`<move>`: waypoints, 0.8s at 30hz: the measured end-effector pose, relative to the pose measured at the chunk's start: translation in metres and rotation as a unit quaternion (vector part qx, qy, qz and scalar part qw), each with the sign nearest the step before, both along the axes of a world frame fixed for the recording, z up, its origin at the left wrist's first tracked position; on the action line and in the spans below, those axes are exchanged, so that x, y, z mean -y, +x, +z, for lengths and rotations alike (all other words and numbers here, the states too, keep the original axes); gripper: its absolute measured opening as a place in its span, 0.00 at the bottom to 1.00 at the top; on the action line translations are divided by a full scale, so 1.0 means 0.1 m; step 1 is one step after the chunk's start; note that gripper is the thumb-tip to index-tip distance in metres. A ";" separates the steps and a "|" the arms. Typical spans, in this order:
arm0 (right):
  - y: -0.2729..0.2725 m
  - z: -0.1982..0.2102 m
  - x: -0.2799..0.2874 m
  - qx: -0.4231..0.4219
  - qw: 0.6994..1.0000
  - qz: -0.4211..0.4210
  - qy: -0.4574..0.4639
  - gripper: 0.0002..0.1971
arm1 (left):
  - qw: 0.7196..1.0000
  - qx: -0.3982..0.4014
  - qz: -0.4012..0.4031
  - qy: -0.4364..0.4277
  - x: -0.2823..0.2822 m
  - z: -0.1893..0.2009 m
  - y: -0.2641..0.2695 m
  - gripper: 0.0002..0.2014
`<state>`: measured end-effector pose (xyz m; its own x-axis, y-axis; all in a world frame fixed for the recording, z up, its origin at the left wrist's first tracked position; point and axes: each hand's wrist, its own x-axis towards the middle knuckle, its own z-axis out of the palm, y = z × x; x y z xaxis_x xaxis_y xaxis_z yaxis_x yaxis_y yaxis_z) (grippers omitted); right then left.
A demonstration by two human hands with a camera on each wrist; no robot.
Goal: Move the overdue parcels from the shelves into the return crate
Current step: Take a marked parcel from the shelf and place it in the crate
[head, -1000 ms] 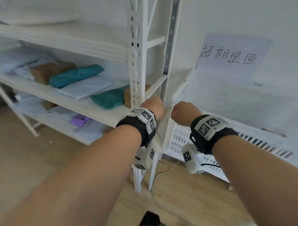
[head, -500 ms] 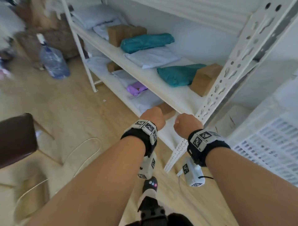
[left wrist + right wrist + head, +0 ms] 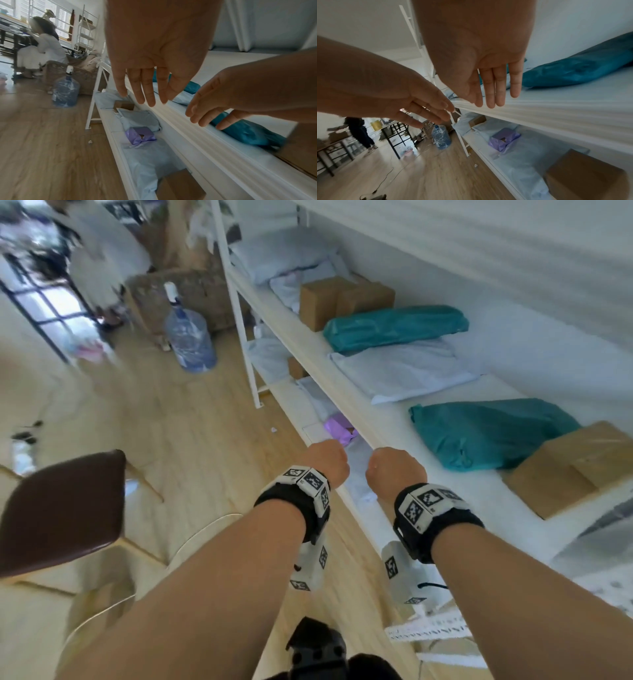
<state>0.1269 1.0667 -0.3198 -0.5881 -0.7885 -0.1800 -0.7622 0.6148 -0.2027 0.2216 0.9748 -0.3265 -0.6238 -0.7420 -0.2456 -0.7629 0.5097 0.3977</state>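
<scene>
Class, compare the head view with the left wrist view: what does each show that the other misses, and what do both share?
Only the head view shows the brown chair, the wrist bands and the cardboard box at the near end of the middle shelf.

Only the left wrist view shows the open fingers of the left hand and right hand, both empty, and a seated person by the window.

Both show the purple parcel on the lower shelf, teal parcels above it, and the water bottle.

Both forearms are reaching forward side by side, each wrist wearing a black strap with a marker block. The left hand (image 3: 150, 56) and right hand (image 3: 481, 56) are hanging palm-down, fingers extending straight and relaxed, close together, holding nothing.
</scene>
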 end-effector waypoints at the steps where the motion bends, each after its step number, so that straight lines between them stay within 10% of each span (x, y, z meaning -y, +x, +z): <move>1: -0.01 -0.01 0.14 0.002 1.000 0.014 0.000 0.10 | 1.000 0.001 0.006 0.007 0.09 -0.01 -0.02 0.14; 24: 0.13 -0.12 3.14 0.001 0.997 0.061 0.042 0.08 | 0.996 -0.030 0.056 0.058 2.96 -0.17 0.22 0.14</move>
